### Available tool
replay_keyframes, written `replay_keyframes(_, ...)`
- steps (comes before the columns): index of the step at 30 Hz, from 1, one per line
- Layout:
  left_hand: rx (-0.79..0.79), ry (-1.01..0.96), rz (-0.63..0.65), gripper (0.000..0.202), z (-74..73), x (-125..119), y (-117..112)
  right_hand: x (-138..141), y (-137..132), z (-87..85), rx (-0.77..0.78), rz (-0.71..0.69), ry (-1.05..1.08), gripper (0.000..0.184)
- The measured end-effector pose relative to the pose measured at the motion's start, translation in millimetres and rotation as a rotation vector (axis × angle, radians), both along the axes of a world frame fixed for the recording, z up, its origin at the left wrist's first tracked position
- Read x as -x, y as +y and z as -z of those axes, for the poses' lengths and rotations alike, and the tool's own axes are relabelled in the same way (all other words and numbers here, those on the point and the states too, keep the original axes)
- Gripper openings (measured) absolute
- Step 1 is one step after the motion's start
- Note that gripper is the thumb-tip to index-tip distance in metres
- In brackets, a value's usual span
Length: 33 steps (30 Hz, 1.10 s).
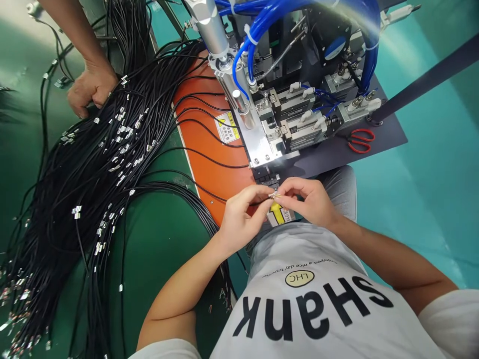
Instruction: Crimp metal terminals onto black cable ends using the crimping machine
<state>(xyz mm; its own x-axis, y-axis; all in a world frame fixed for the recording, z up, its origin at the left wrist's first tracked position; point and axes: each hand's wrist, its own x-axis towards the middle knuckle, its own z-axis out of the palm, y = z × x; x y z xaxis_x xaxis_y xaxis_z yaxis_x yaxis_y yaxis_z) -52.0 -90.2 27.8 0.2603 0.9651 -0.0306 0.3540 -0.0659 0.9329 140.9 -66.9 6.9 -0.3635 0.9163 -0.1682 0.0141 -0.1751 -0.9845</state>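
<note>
Between thumb and forefinger, my left hand (244,215) pinches the end of a black cable (257,203). My right hand (309,201) pinches at the small light-coloured tip of the same cable, fingertips almost meeting those of the left. The fingers partly hide that tip. Both hands are just in front of the near end of a metal machine (267,147), above a label with a yellow arrow (277,214). Several more black cables run over the orange plate (202,130) into the side of the machine.
A big heap of black cables (56,199) with silvery ends lies on the green table (157,234) at left. Another person's hand (93,89) rests beside the heap. Red-handled scissors (361,140) lie on the grey base plate (389,139). Blue hoses (269,22) arch over the machine.
</note>
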Motion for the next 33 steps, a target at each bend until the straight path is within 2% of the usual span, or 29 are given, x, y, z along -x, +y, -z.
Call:
replay_keyframes(3, -0.047, -0.108, 0.009, 0.027, -2.6, -4.1, 2.8, -2.0, 0.3, -3.7, -0.002, -0.022, -0.029, 0.008)
replay_keyframes(6, -0.084, -0.193, -0.043, 0.011, -4.5, -9.0, 4.0, -2.9, -1.2, -5.2, -0.075, -0.045, -0.078, 0.006)
replay_keyframes(8, 0.04, -0.292, -0.104, 0.003, -4.5, -11.8, 3.7, -2.4, -3.6, -4.6, -0.112, -0.062, -0.089, 0.006)
replay_keyframes(12, 0.364, -0.429, -0.169, 0.016, -2.1, -13.1, 4.3, -0.3, -7.9, -0.8, -0.117, -0.06, -0.081, 0.006)
replay_keyframes(16, 0.452, -0.414, -0.126, 0.018, -3.9, -9.2, 6.6, -0.3, -7.5, 1.4, -0.129, -0.013, -0.101, 0.007)
replay_keyframes(20, 0.404, -0.301, -0.068, 0.025, -6.1, -6.9, 5.6, -2.9, -5.8, 0.4, -0.186, 0.005, -0.159, 0.007)
replay_keyframes(23, 0.345, -0.305, -0.112, 0.018, -1.1, -7.0, 4.4, -3.4, -6.3, 0.6, -0.201, 0.021, -0.197, 0.008)
replay_keyframes(27, 0.407, -0.349, -0.145, 0.02, 5.9, -7.5, 5.5, -0.7, -7.5, 3.7, -0.186, 0.035, -0.223, 0.007)
replay_keyframes(33, 0.454, -0.299, -0.23, 0.02, 2.9, -10.8, 6.5, -0.6, -7.5, 1.0, -0.158, 0.048, -0.238, 0.004)
